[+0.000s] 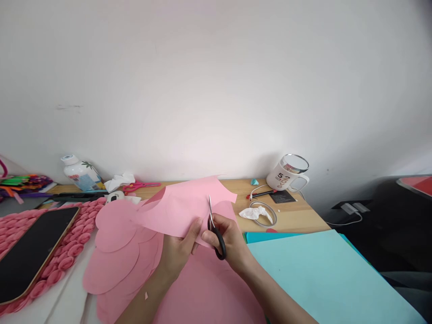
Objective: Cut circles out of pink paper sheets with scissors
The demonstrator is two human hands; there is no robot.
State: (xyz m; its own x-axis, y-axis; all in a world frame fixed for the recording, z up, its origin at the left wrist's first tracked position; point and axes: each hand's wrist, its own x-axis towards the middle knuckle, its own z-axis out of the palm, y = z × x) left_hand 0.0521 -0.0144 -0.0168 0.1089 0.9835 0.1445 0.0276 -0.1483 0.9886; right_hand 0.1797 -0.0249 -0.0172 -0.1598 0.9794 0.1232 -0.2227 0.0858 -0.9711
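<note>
A sheet of pink paper [184, 202] is held up over the desk, with curved cut edges. My left hand [180, 249] pinches its lower edge between thumb and fingers. In my right hand [229, 236] are black-handled scissors [219, 240], gripped by the loops, their blades pointing up and lying against the paper. The two hands are close together. Beneath and to the left lies a stack of rounded pink paper shapes [113, 263], overlapping one another. More pink paper [205, 288] lies under my forearms. A tiny pink scrap [146, 295] clings to my left forearm.
Light blue paper sheets [324, 274] lie at the right. A white mug [286, 173], a cable [275, 216] and crumpled tissue [254, 213] are behind them. At left are a phone [37, 252] on a pink braided mat [72, 249], a white bottle [81, 173] and pink scissors [140, 185].
</note>
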